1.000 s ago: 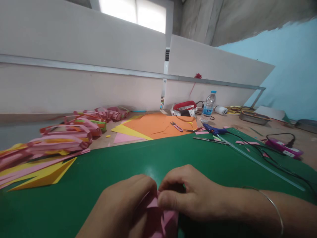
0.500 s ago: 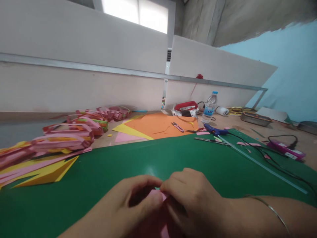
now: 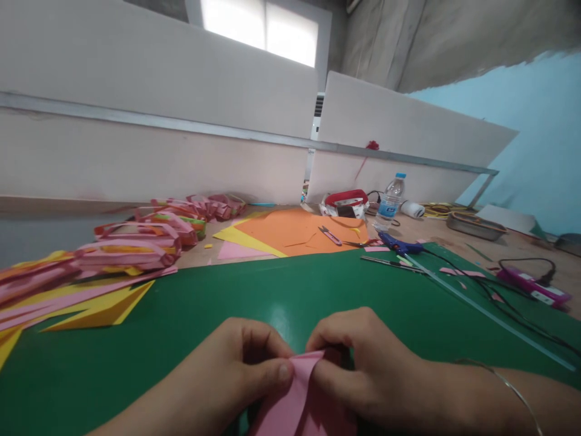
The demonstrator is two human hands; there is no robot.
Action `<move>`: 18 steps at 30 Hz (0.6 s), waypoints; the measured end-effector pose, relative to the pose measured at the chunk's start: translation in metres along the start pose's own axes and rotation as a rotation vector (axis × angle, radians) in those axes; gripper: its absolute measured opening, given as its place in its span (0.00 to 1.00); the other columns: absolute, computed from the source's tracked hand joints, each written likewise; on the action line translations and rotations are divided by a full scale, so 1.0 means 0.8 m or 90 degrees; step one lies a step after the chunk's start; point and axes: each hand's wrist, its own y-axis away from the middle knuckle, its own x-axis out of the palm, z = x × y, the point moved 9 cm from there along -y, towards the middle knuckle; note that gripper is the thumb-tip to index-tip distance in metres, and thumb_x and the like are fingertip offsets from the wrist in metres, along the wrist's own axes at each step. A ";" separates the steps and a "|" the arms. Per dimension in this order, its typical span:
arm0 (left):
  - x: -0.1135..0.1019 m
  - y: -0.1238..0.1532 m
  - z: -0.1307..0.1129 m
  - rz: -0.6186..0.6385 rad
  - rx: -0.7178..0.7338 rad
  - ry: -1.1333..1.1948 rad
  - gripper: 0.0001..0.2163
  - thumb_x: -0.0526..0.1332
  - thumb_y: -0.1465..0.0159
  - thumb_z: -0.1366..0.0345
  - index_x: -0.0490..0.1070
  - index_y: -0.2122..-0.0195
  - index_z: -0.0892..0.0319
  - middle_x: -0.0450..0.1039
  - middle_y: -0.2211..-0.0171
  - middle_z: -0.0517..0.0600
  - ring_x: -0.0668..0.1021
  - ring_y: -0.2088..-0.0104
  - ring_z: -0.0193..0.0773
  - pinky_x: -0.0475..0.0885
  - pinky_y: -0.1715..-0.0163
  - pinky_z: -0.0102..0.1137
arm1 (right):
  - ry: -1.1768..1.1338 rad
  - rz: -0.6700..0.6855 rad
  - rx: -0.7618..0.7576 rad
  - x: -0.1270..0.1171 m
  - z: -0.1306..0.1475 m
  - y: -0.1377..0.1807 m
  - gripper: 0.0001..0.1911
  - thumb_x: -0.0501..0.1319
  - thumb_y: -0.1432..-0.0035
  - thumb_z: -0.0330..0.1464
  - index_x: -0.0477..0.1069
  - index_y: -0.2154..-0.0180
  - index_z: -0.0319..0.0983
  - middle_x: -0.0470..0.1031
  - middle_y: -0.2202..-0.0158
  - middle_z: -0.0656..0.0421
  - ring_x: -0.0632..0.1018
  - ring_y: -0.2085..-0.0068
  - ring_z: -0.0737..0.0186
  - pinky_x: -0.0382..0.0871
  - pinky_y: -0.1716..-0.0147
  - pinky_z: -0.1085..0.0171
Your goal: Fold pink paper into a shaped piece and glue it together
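Note:
A piece of pink paper (image 3: pixel 297 387) with a folded top edge is held low in the middle, over the green mat (image 3: pixel 218 297). My left hand (image 3: pixel 240 363) pinches its upper left edge between thumb and fingers. On the other side, my right hand (image 3: pixel 363 363) grips the upper right part, its thumb against the front face and its fingers curled behind. The lower part of the paper runs out of the picture, so its full shape is hidden.
Pink and yellow paper pieces (image 3: pixel 131 245) lie heaped at left. Behind the mat are orange sheets (image 3: pixel 299 227), small snips (image 3: pixel 330 235) and a water bottle (image 3: pixel 390 203). To the right lie a blue glue gun (image 3: pixel 399 243), its cord, a clear glue stick (image 3: pixel 490 315) and a purple power strip (image 3: pixel 533 286).
My hands have moved slightly apart, and more of the pink paper shows between them. The view has shifted a little to the left.

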 end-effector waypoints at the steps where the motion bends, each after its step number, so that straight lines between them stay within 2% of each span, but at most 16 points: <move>1: 0.000 0.000 0.001 0.002 0.002 0.001 0.08 0.63 0.52 0.62 0.74 0.77 0.63 0.68 0.82 0.45 0.65 0.79 0.30 0.58 0.78 0.25 | 0.014 -0.001 -0.013 0.000 0.002 0.001 0.06 0.58 0.52 0.26 0.73 0.75 0.36 0.70 0.81 0.64 0.65 0.79 0.74 0.54 0.81 0.75; 6: 0.007 -0.001 0.002 0.031 0.010 0.041 0.08 0.63 0.52 0.63 0.74 0.77 0.64 0.68 0.81 0.46 0.65 0.79 0.30 0.58 0.78 0.26 | 0.087 -0.020 -0.098 -0.001 0.008 0.002 0.09 0.55 0.48 0.27 0.72 0.76 0.35 0.70 0.80 0.61 0.65 0.78 0.72 0.55 0.78 0.72; 12: 0.003 -0.010 0.010 0.002 0.014 0.055 0.09 0.63 0.51 0.62 0.72 0.75 0.63 0.70 0.80 0.46 0.66 0.79 0.30 0.58 0.79 0.25 | -0.054 0.114 0.031 0.007 -0.008 -0.004 0.08 0.58 0.50 0.30 0.73 0.67 0.38 0.72 0.73 0.63 0.70 0.72 0.71 0.60 0.75 0.75; 18: 0.002 -0.012 0.006 0.009 0.068 0.066 0.08 0.62 0.49 0.62 0.71 0.74 0.61 0.69 0.79 0.44 0.67 0.78 0.30 0.59 0.80 0.24 | -0.045 0.076 0.101 0.005 -0.020 -0.008 0.06 0.54 0.53 0.26 0.69 0.76 0.35 0.63 0.82 0.66 0.62 0.78 0.74 0.55 0.81 0.75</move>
